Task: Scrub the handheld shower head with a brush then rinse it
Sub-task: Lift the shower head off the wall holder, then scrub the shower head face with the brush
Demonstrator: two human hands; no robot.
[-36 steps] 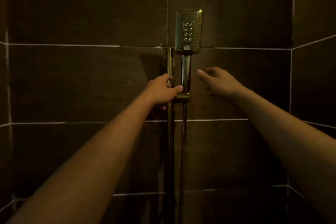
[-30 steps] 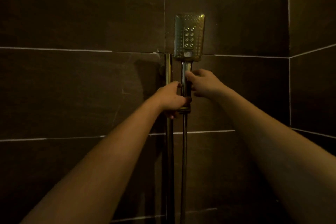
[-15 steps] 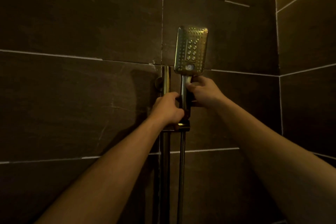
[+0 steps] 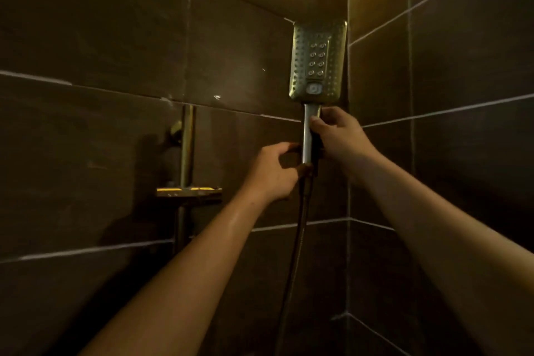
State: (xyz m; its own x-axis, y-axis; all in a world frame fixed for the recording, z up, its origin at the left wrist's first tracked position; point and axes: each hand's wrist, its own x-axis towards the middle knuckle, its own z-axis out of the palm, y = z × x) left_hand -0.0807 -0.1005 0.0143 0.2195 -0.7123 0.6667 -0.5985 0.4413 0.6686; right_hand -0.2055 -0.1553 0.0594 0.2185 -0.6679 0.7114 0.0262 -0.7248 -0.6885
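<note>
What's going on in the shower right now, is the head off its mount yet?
Yes. The shower head is off the wall rail and held up near the corner of the tiled wall. The right hand grips its handle just below the spray face, and the left hand is at the bottom of the handle where the hose joins. The holder on the rail sits empty to the left. No brush is in view and no water is running, so scrubbing has not started.
</note>
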